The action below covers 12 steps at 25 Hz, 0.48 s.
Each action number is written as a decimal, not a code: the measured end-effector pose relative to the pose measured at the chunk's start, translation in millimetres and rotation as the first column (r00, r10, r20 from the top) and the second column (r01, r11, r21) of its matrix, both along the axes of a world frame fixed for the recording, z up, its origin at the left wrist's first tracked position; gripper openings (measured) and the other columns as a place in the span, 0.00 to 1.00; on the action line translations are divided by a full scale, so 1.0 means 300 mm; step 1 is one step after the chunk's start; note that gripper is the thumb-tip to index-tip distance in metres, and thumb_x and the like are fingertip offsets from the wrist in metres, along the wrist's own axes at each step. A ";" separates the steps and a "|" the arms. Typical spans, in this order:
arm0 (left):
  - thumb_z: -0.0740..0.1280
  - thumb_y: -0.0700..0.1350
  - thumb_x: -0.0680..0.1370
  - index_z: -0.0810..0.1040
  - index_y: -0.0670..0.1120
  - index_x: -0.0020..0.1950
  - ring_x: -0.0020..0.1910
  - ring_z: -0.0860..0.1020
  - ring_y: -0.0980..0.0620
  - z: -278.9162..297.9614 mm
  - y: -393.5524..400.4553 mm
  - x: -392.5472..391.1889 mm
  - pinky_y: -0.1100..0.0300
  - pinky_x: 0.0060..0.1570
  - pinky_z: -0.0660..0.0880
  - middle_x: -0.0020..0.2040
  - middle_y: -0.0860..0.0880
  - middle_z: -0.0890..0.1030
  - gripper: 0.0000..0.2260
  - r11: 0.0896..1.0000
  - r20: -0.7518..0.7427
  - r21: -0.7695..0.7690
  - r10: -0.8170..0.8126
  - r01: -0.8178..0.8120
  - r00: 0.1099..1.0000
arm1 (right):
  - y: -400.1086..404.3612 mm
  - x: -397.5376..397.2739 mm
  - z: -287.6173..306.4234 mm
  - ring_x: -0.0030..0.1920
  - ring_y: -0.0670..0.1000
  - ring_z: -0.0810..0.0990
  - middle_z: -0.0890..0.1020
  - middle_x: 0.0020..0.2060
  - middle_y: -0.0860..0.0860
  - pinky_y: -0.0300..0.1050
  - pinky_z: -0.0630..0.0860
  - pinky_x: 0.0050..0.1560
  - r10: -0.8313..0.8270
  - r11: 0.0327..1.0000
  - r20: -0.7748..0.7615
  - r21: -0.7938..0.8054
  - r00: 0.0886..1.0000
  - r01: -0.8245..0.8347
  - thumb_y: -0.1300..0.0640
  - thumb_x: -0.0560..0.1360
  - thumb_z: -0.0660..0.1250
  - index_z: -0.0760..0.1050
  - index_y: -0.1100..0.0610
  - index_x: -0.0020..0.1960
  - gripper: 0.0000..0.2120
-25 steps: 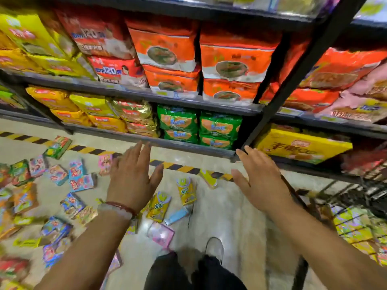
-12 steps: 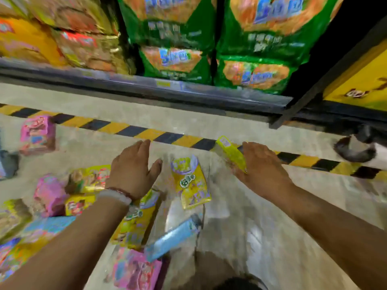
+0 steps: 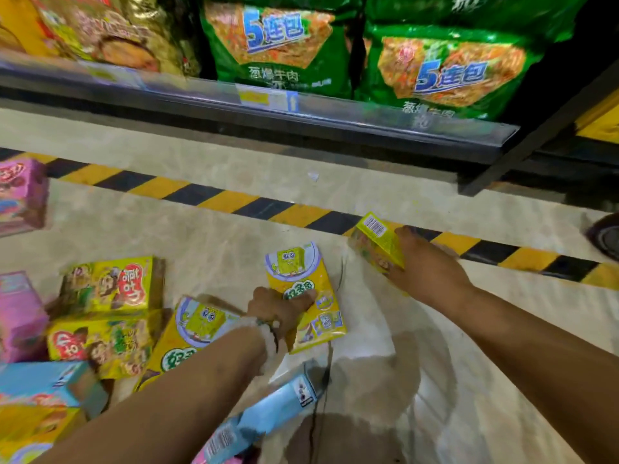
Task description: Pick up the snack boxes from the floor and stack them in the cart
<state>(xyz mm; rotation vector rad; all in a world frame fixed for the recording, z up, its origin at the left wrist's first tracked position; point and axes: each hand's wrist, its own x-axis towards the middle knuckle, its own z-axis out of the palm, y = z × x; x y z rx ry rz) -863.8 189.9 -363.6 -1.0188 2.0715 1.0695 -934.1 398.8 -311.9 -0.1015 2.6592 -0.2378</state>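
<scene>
Snack boxes lie scattered on the pale floor. My left hand (image 3: pixel 279 308) grips the left edge of a yellow cartoon box (image 3: pixel 306 296) that lies flat in the middle. My right hand (image 3: pixel 425 269) holds a yellow box with a barcode (image 3: pixel 376 242), tilted on its edge by the striped floor tape. A second yellow cartoon box (image 3: pixel 192 336) lies partly under my left forearm. A light blue box (image 3: pixel 268 413) lies below my left wrist. The cart is out of view apart from a black wheel (image 3: pixel 606 236) at the right edge.
More boxes lie at the left: two yellow ones (image 3: pixel 110 286), pink ones (image 3: pixel 20 195) and a blue one (image 3: pixel 43 380). A low shelf (image 3: pixel 268 108) with green noodle packs (image 3: pixel 278 45) runs across the top. Black-and-yellow tape (image 3: pixel 214 195) crosses the floor.
I have bent down closer to the floor. Both hands went from hovering open to taking hold: the left onto the middle yellow box, the right onto the barcode box.
</scene>
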 end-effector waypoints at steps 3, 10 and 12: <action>0.72 0.75 0.47 0.77 0.44 0.55 0.51 0.79 0.43 -0.066 0.029 -0.025 0.51 0.50 0.78 0.53 0.42 0.80 0.47 0.998 0.034 -0.048 0.048 -0.046 0.998 | 0.009 0.005 0.001 0.56 0.59 0.75 0.75 0.58 0.58 0.45 0.65 0.40 -0.029 0.998 0.003 -0.059 1.000 0.030 0.54 0.76 0.65 0.64 0.59 0.65 0.20; 0.77 0.67 0.46 0.77 0.47 0.55 0.45 0.81 0.45 -0.110 0.022 -0.031 0.55 0.39 0.81 0.52 0.45 0.80 0.43 0.980 -0.038 0.045 0.197 -0.196 0.980 | 0.065 0.043 0.016 0.46 0.53 0.77 0.78 0.46 0.51 0.47 0.74 0.44 -0.328 0.836 0.098 -0.434 0.940 0.337 0.60 0.73 0.68 0.70 0.56 0.58 0.15; 0.80 0.64 0.47 0.77 0.46 0.55 0.45 0.81 0.46 -0.067 -0.012 -0.033 0.51 0.44 0.80 0.52 0.46 0.81 0.42 0.951 -0.116 0.166 0.281 -0.260 0.953 | 0.074 0.058 0.053 0.46 0.54 0.81 0.81 0.49 0.54 0.50 0.78 0.46 -0.455 0.669 0.229 -0.550 0.861 0.500 0.60 0.73 0.68 0.73 0.55 0.56 0.12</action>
